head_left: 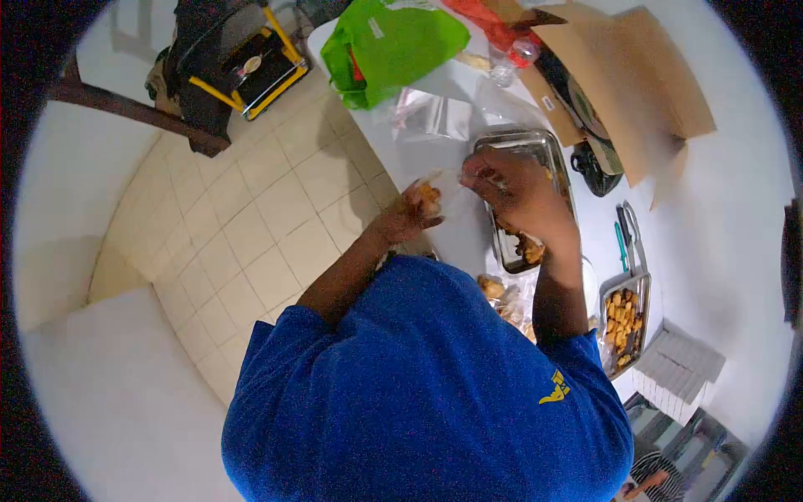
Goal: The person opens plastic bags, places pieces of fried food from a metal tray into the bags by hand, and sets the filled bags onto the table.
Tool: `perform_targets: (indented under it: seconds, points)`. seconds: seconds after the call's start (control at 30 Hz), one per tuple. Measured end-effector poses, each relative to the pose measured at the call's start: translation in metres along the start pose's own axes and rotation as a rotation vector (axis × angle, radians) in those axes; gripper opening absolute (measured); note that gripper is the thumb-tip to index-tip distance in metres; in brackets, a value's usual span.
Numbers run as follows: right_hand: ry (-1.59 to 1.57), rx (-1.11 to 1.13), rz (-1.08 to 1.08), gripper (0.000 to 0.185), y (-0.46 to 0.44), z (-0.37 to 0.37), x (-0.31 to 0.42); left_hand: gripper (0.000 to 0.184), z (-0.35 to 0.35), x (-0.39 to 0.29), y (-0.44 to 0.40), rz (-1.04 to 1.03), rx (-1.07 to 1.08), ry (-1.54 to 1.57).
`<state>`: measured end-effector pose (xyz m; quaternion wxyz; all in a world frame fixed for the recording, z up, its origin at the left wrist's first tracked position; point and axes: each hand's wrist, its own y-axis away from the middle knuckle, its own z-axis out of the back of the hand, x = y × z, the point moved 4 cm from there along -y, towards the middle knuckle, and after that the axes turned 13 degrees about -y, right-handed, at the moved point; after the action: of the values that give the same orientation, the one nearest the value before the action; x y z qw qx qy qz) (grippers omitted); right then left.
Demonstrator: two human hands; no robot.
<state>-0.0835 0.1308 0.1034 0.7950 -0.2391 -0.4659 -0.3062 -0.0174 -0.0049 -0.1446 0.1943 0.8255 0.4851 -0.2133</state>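
Observation:
My left hand point(408, 214) is closed around a small clear plastic bag point(450, 194) with golden-brown food pieces point(428, 199) inside. To its right, my right hand point(512, 186) has its fingers pinched together at the bag's upper edge. That hand is above a metal tray point(508, 258), hiding much of it. Browned food pieces point(530, 249) lie in the tray's near end. Flat clear plastic bags point(435, 113) lie on the white table point(410, 155) beyond my hands.
A green bag point(393, 50) and an open cardboard box point(619, 75) are at the far end. Filled bags point(493, 287) sit near my body. At right are a second food tray point(623, 326) and a knife point(622, 238). A yellow-framed cart point(255, 71) stands on the floor.

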Motion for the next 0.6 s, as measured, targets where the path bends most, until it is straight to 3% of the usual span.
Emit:
perform_targets:
  seconds: [0.07,0.1,0.17,0.2,0.27,0.3,0.4,0.5,0.6]
  points:
    - [-0.261,-0.011,-0.039,0.016,-0.005,0.017,-0.043,0.071,0.016,-0.005,0.016,-0.051,-0.097,-0.175]
    - [-0.193,-0.157,-0.117,0.017,0.0,0.033,-0.081,0.072,0.026,-0.002,0.023,-0.068,-0.135,-0.257]
    - [-0.093,-0.441,-0.295,0.021,0.012,0.066,-0.156,0.055,0.042,0.005,0.034,-0.074,-0.22,-0.186]
    - [-0.032,-0.481,-0.377,0.022,0.023,0.072,-0.199,0.039,0.019,-0.006,0.045,-0.06,-0.363,-0.306]
    - [0.092,-0.377,-0.421,0.026,0.051,0.066,-0.27,0.032,0.037,-0.006,0.061,-0.063,-0.456,-0.299]
    - [0.159,-0.322,-0.378,0.028,0.06,0.061,-0.293,0.04,0.085,0.009,0.07,-0.077,-0.403,-0.173]
    - [0.442,-0.372,-0.127,0.034,0.071,0.042,-0.307,0.043,0.08,-0.006,0.068,-0.126,-0.406,-0.013]
    - [0.26,-0.318,-0.318,0.037,0.063,0.031,-0.318,0.039,0.055,-0.021,0.056,-0.143,-0.436,0.088]
    - [0.513,-0.235,-0.62,0.042,0.058,0.032,-0.329,0.037,0.025,-0.032,0.041,-0.133,-0.471,0.153]
